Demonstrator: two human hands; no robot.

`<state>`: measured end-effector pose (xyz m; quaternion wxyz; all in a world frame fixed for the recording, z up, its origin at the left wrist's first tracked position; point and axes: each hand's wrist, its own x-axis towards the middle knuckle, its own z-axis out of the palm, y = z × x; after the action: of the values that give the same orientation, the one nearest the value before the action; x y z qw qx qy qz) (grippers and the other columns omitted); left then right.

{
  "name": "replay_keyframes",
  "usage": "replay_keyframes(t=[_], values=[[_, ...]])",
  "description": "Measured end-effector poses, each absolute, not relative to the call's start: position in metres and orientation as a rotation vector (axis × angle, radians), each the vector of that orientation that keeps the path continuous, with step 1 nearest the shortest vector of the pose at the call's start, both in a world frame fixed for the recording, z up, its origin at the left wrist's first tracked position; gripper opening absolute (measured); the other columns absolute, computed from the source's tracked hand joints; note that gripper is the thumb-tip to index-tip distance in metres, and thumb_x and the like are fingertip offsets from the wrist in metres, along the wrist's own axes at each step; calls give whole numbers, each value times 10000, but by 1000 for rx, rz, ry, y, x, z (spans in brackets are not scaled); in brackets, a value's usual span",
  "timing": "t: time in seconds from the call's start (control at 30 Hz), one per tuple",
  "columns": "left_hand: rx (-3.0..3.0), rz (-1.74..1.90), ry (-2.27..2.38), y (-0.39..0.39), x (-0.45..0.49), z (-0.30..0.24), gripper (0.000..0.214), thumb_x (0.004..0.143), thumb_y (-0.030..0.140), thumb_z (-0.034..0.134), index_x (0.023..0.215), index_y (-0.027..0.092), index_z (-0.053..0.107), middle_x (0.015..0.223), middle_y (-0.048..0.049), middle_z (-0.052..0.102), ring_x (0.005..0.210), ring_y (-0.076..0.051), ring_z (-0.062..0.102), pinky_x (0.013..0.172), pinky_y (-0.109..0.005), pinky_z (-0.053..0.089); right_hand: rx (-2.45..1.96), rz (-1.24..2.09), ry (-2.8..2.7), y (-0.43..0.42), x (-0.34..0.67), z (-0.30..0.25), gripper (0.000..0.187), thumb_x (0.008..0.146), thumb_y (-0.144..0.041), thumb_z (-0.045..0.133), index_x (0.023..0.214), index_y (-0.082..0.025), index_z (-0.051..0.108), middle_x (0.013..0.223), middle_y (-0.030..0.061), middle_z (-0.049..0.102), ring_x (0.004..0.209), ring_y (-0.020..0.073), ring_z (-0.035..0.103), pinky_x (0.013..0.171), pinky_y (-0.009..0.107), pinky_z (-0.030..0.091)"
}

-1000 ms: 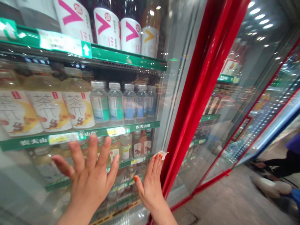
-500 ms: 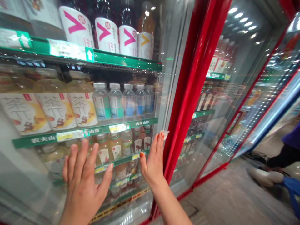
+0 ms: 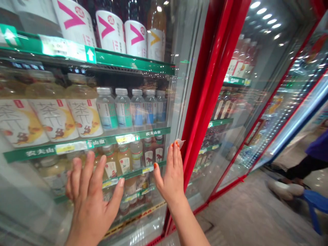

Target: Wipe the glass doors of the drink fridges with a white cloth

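My left hand (image 3: 89, 194) is held open with its fingers spread, over or against a glass fridge door (image 3: 176, 99); I cannot tell whether it touches the pane. To the right, my right hand (image 3: 171, 174), with orange nails, lies flat near the door's red frame (image 3: 205, 102). A thin white tissue (image 3: 179, 143) pokes out beyond its fingertips, mostly hidden under the fingers. Behind the glass, large tea bottles (image 3: 82, 116) and small soda water bottles (image 3: 123, 109) stand on a shelf with a green strip (image 3: 89, 142).
Bottles with a large V label (image 3: 111, 32) fill the shelf above. Further right are more red-framed fridge doors (image 3: 253, 133). A person in purple (image 3: 317, 147) is at the right edge, near a blue stool (image 3: 316, 200) on the grey floor (image 3: 235, 215).
The view has shifted slightly, so the left shelves appear further left. My right hand has moved a little to the right along the glass with the tissue. My left hand stays spread.
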<state>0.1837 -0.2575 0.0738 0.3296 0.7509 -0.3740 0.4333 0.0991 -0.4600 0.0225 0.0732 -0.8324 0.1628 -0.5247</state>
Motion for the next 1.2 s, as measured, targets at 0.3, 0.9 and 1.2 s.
replay_keyframes(t=[0.3, 0.9, 1.2], values=[[1964, 1254, -931, -244, 196, 68, 889, 1004, 260, 692, 1762, 385, 245, 1860, 7, 202, 1739, -344, 139, 1423, -613, 118, -2484, -1623, 373, -450, 145, 36, 948, 1110, -503, 462, 1767, -112, -99, 1861, 228, -32, 1737, 412, -11, 1323, 768, 275], [1910, 1290, -840, -229, 221, 45, 854, 1056, 200, 553, 1785, 261, 113, 1883, -66, 94, 1753, -232, 29, 1424, -492, -17, -2761, -1585, -519, -409, 168, 93, 856, 1112, -461, 493, 1783, -176, 45, 1831, 47, 292, 1729, 211, 194, 1397, 443, 288], [1746, 1190, -775, -193, 211, 41, 763, 1076, 221, 486, 1776, 259, 185, 1873, -65, 175, 1735, -220, 174, 1423, -423, 169, -2731, -1624, -164, -386, 181, 113, 914, 1115, -474, 477, 1769, -226, -110, 1841, 85, 241, 1713, 324, 246, 1395, 617, 225]])
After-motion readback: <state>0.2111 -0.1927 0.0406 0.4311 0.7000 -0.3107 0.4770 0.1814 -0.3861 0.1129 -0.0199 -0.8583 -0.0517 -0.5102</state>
